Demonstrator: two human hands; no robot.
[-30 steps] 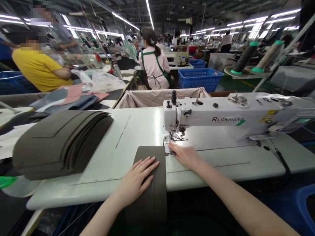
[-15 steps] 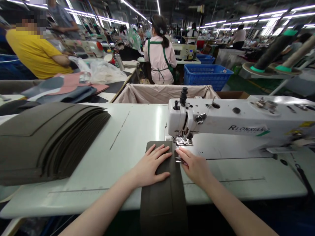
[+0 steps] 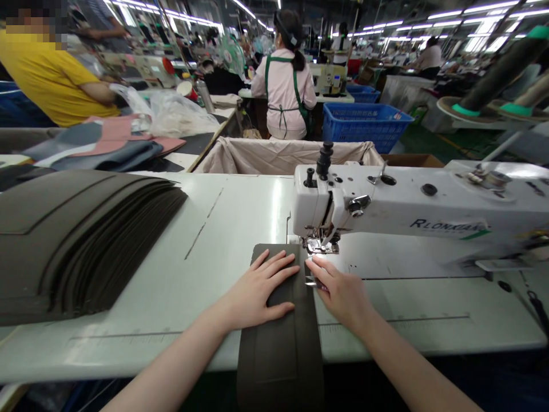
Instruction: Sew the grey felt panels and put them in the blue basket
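Note:
A dark olive fabric panel (image 3: 277,355) lies on the pale table and hangs over its front edge, its far end beside the needle area of the white sewing machine (image 3: 386,200). My left hand (image 3: 261,286) rests flat on the panel with fingers spread. At the panel's right edge, just in front of the presser foot (image 3: 321,246), my right hand (image 3: 338,286) is closed around small metal snips (image 3: 314,282), whose tips stick out to the left; its fingertips touch the fabric.
A thick stack of olive panels (image 3: 98,246) sits on the left. Behind the table are a cloth-lined bin (image 3: 274,154), a blue basket (image 3: 364,123) and a person in a pink top (image 3: 285,91). A person in yellow (image 3: 51,80) is at the far left. Thread cones stand at right.
The camera view has shifted slightly, moving the machine a little right and the stack left. Both hands keep nearly the same place on the panel.

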